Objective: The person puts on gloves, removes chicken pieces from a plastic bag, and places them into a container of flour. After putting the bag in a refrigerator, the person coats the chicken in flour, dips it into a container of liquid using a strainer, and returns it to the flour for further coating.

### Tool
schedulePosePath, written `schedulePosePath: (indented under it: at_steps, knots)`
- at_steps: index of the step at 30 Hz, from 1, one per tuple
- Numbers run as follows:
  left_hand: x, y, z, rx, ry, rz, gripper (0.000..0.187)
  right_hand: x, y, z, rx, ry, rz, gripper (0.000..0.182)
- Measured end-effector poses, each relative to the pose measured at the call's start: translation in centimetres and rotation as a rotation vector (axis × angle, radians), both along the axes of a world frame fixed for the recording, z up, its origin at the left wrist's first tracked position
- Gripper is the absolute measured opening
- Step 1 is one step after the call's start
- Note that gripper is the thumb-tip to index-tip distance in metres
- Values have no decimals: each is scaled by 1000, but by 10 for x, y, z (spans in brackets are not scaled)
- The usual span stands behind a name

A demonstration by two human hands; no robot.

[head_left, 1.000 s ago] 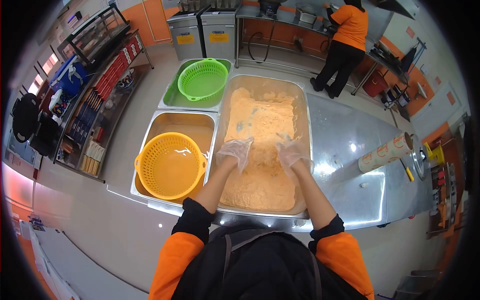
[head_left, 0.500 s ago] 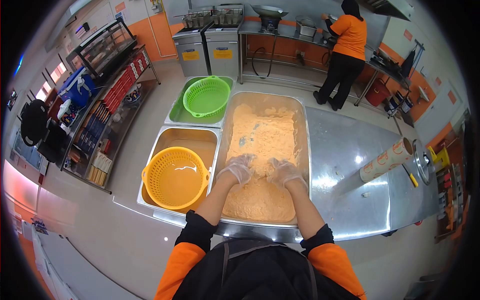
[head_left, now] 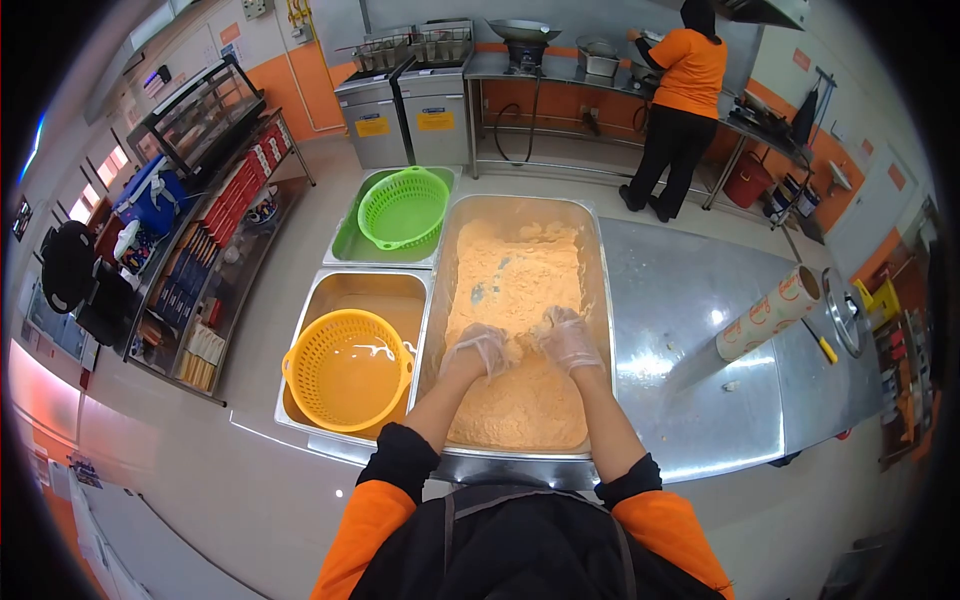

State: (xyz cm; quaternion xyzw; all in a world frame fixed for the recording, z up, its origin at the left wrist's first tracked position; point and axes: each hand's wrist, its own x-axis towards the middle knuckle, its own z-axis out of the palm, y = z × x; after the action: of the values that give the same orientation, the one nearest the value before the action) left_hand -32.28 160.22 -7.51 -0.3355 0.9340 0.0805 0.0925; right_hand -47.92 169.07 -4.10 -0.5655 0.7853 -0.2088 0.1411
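Observation:
A deep steel pan [head_left: 606, 300] holds a thick bed of pale orange, flour-like breading [head_left: 520, 405]. Both my hands wear clear plastic gloves and are inside this pan, around its middle. My left hand [head_left: 482, 350] is on the left, its fingers curled at a breading-covered lump. Opposite it, my right hand [head_left: 570, 342] has its fingers bent in around another coated lump. The breading hides the fingertips and what the lumps are. Behind my hands, grey patches of the pan's bottom show through the breading.
On the left, a yellow basket [head_left: 290, 380] sits in a pan of liquid; a green basket [head_left: 405, 243] sits in another behind it. A patterned roll [head_left: 765, 318] stands on the steel table [head_left: 680, 290] at right. A co-worker [head_left: 690, 80] stands at the back counter.
My right hand has turned, with its fingers lifted slightly and a coated lump now showing by them. The left hand has shifted slightly lower. The whole view has tilted a little.

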Motion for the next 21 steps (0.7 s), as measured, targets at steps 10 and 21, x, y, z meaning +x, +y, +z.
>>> schedulePosePath:
  at_steps: [10, 21]
  knots:
    - [5, 7, 60, 37, 414, 407, 36, 0, 0, 31, -281, 80, -123, 30]
    - [-28, 18, 52, -205, 446, 448, 19, 24, -42, 0, -248, 265, -327, 17]
